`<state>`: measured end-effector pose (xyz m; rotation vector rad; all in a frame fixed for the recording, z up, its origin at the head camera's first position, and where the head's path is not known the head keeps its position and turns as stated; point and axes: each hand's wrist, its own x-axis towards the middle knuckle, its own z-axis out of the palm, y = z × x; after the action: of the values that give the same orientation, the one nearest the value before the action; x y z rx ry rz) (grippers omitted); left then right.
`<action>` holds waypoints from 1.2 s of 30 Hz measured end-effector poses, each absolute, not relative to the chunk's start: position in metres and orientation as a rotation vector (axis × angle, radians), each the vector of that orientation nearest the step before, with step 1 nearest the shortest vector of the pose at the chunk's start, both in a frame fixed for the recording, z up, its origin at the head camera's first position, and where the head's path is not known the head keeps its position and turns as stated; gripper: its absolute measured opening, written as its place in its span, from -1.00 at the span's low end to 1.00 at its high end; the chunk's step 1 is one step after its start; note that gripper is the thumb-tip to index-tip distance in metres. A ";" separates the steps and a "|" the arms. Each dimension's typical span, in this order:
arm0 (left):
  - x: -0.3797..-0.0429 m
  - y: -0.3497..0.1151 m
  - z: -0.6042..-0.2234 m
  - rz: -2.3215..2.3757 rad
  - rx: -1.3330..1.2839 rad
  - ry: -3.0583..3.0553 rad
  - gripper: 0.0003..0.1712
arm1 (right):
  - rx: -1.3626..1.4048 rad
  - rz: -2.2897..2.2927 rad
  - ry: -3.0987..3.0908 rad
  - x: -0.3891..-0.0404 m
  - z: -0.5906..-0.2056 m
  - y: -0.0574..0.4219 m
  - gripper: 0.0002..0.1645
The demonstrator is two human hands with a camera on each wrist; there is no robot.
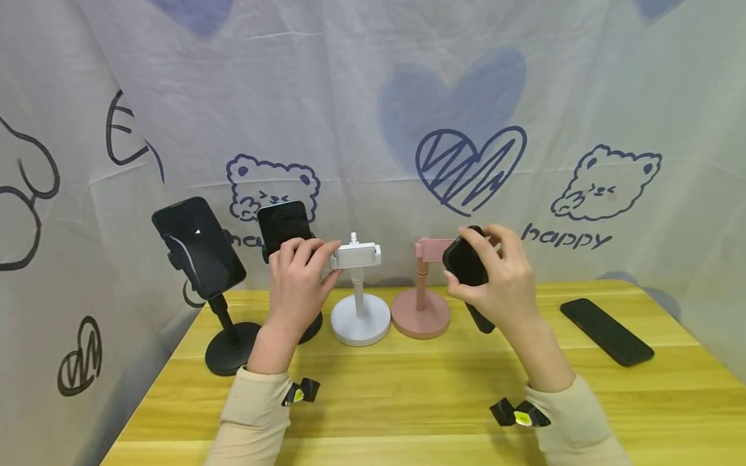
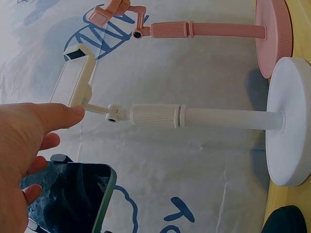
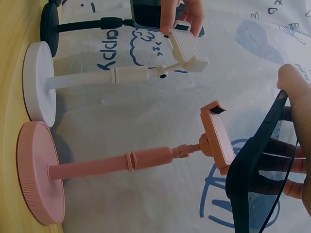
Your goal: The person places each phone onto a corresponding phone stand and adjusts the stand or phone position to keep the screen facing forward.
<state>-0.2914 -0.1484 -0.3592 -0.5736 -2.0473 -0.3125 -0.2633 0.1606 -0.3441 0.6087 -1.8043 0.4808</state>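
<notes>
Left hand (image 1: 296, 275) pinches the white clamp (image 1: 357, 255) by one end, right hand (image 1: 506, 277) grips the black phone (image 1: 466, 262) between thumb and fingers — I'd steady the white stem (image 1: 359, 298), pull straight, then bring the phone over square.

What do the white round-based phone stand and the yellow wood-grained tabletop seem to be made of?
The white round-based phone stand: probably matte plastic, from its smooth column and ribbed collar. The yellow wood-grained tabletop: wood or printed laminate, perhaps slightly glossy; streaked grain shows, but not which.
</notes>
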 end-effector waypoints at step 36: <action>-0.290 -0.146 -0.358 -0.319 -0.549 -2.069 -0.53 | 0.801 0.403 -1.695 -0.260 -0.360 0.120 -0.38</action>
<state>-0.2898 -0.1458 -0.3584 -0.5495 -2.0689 -0.3188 -0.2602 0.1201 -0.3601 0.8013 -1.6948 0.4034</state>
